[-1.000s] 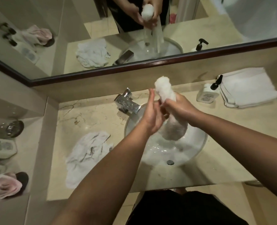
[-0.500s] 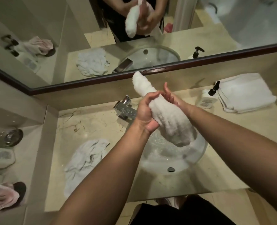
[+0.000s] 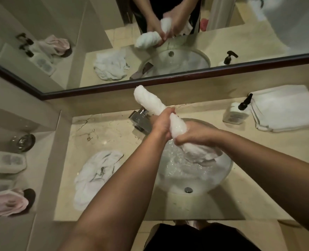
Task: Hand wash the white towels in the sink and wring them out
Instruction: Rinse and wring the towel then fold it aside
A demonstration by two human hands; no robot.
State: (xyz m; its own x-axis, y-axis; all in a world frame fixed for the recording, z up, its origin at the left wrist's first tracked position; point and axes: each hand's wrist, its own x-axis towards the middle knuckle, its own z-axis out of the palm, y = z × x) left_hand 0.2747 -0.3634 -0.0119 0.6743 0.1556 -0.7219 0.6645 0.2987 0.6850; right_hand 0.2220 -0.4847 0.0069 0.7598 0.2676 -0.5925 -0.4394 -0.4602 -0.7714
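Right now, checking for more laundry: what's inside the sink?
The sink holds foamy water and its overflow hole; the twisted towel hangs above. The towel and suds hide the bottom.

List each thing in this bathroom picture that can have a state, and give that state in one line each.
Left hand: grips the rolled towel.
Right hand: grips the rolled towel.
Rolled towel: twisted, held above the sink.
Sink: holds bubbly water.
Crumpled towel: lying in a heap on the counter.
Folded towels: stacked on the counter.
Pump bottle: upright beside the folded towels.
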